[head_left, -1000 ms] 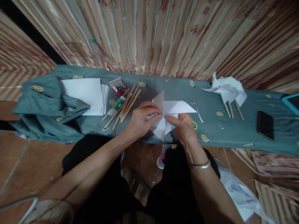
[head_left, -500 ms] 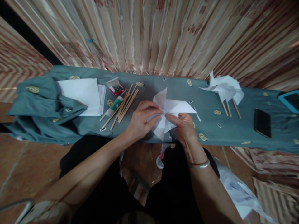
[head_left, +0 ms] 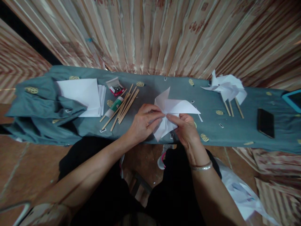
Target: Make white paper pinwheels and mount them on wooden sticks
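Note:
A white paper pinwheel (head_left: pixel 178 106) with folded, pointed blades is held between my two hands over the cloth-covered table. My left hand (head_left: pixel 147 121) is closed on its left side, thumb and fingers pinching the paper close to the centre. From the right, my right hand (head_left: pixel 185 127) grips it with the thumb pressed near the middle and the other fingers underneath. The fingers partly hide the pinwheel's centre and its left blade. A thin white paper strip (head_left: pixel 200 117) lies just right of the pinwheel.
Left on the green tablecloth (head_left: pixel 164 82) are stacked white paper (head_left: pixel 80 95), an open red box of pins (head_left: pixel 116 89), a glue stick (head_left: pixel 114 107) and several wooden sticks (head_left: pixel 128 106). Finished pinwheels on sticks (head_left: pixel 227 86), a phone (head_left: pixel 265 123) and a blue-edged device (head_left: pixel 293 99) lie right.
The left fingers have shifted slightly right over the pinwheel's centre. The pinwheel has tilted a little, its right blade reaching farther right. Both hands keep hold of it.

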Available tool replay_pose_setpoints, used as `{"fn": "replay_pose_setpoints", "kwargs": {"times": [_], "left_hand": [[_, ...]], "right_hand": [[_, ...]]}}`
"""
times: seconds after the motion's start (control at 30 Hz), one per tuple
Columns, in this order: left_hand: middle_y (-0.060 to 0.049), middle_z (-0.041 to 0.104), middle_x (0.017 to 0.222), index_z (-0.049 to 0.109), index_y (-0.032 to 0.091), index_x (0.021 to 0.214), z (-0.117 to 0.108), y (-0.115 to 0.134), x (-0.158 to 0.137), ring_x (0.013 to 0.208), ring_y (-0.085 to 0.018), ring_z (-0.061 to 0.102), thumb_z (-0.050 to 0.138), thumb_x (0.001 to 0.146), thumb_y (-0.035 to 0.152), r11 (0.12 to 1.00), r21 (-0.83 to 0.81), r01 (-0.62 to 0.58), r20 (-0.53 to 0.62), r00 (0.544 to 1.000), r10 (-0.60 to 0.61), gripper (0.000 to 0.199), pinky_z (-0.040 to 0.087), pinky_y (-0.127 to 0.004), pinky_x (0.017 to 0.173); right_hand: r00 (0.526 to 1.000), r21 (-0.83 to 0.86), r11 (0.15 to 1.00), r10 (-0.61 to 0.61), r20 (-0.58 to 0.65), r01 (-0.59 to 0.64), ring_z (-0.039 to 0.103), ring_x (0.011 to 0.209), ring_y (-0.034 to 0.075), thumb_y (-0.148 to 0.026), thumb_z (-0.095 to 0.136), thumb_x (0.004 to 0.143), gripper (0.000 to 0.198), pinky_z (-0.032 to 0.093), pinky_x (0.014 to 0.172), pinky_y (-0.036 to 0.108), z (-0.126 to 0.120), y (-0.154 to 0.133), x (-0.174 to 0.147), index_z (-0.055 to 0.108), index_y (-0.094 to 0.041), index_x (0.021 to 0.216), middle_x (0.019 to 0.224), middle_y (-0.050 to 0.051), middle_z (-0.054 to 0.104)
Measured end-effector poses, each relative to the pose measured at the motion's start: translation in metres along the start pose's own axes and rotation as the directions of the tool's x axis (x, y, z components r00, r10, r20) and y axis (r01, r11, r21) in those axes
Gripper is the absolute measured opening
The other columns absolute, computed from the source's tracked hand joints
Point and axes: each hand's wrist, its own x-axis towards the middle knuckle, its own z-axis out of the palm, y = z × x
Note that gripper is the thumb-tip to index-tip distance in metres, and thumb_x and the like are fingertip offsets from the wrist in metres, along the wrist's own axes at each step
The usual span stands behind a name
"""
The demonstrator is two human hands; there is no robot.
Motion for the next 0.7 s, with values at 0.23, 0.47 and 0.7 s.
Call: {"fn": "replay_pose_setpoints", "kwargs": {"times": [0.23, 0.47, 0.7], "left_hand": [[-0.009, 0.065, 0.106, 0.071, 0.019, 0.105, 0.0000, -0.0002, 0.0006, 0.101, -0.020, 0.059, 0.055, 0.092, 0.024, 1.000, 0.031, -0.004, 0.002, 1.000, 0.004, 0.021, 0.048, -0.038, 0.089], [-0.010, 0.065, 0.106, 0.068, 0.018, 0.109, -0.0001, -0.0019, 0.0015, 0.100, -0.022, 0.057, 0.050, 0.094, 0.026, 0.977, 0.188, -0.102, 0.042, 0.995, 0.096, 0.026, 0.046, -0.040, 0.088], [-0.011, 0.065, 0.108, 0.064, 0.018, 0.116, 0.0002, -0.0031, 0.0004, 0.101, -0.023, 0.057, 0.047, 0.095, 0.025, 0.927, 0.322, -0.190, 0.107, 0.981, 0.164, 0.028, 0.046, -0.040, 0.086]], "right_hand": [[1.000, 0.006, 1.000, -0.024, 0.014, 0.024, 0.072, 0.086, 0.025, -0.028, 0.083, 0.054, 0.034, 0.058, 0.079, 0.038, 0.0019, -0.0009, 0.0000, 0.072, -0.020, 0.085, 0.087, 0.004, 0.078], [1.000, 0.024, 1.000, -0.003, -0.011, 0.004, 0.073, 0.078, 0.024, -0.029, 0.085, 0.050, 0.033, 0.059, 0.075, 0.036, 0.0018, -0.0006, 0.0007, 0.073, -0.020, 0.078, 0.083, 0.004, 0.079], [1.000, 0.069, 0.998, -0.004, 0.009, 0.004, 0.073, 0.075, 0.021, -0.025, 0.084, 0.052, 0.024, 0.059, 0.073, 0.032, 0.0018, -0.0011, 0.0000, 0.072, -0.019, 0.071, 0.081, 0.003, 0.079]]}}
